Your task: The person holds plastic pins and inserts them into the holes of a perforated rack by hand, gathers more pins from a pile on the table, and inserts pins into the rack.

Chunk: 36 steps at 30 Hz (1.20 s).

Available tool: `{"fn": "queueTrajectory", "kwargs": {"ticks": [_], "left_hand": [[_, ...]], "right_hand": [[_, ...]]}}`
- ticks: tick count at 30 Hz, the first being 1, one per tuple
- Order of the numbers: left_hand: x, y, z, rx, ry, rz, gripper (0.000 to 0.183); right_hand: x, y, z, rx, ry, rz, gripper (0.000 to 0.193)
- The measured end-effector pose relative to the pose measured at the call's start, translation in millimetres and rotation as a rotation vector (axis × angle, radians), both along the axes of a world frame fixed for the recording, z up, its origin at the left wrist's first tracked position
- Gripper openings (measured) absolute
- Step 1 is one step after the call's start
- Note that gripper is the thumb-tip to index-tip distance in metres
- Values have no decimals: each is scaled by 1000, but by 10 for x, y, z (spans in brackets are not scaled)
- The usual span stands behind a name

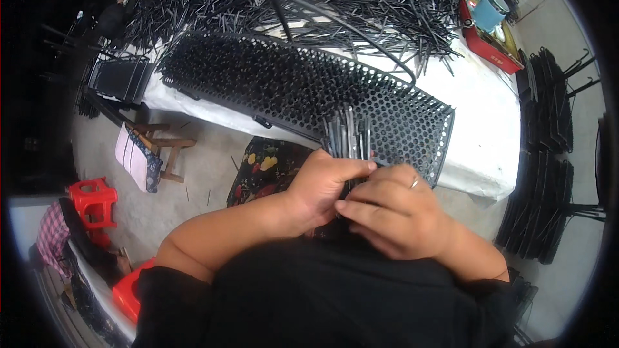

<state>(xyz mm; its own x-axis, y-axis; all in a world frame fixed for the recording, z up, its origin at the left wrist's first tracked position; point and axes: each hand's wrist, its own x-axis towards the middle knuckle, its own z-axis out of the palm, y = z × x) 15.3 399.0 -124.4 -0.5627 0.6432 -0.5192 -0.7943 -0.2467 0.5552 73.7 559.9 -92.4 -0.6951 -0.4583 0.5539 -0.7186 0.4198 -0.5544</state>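
My left hand (322, 183) is closed round a bundle of thin dark metal-looking sticks (348, 130), which fan upward from between thumb and fingers. Close against it, my right hand (400, 209), with a ring on one finger, has its fingers curled together by the lower part of the bundle. Whatever lies between those fingers is hidden. Just beyond both hands sits a long black perforated rack (412, 119). Its left and middle parts are densely filled with upright dark pieces, while bare holes show toward its right end.
A large heap of dark sticks (309, 6) covers the far side of the white-covered table (483, 116). A red tray (483, 45) holds a light-blue cup (491, 9). Black racks (545, 200) hang at right. At left stand a cushioned wooden stool (174, 148), a red stool (93, 200) and a person's plaid garment (51, 235).
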Motion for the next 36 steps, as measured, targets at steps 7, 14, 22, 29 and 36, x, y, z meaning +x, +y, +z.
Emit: {"fn": "queueTrajectory", "kwargs": {"ticks": [7,14,22,29,36], "left_hand": [[17,-23,-36,-87,68,-20,11],[35,-9,-124,-112,143,-113,15],[56,25,-129,-195,179,-214,15],[72,47,-120,-189,161,-177,13],[83,-20,-141,-124,190,-114,19]], "right_hand": [[49,-8,40,85,16,84,26],[-475,517,-57,-373,-52,-631,35],[-730,682,-369,-108,127,-736,24],[-794,744,-452,201,170,-706,12],[-171,247,-147,-446,-685,-449,28]]}}
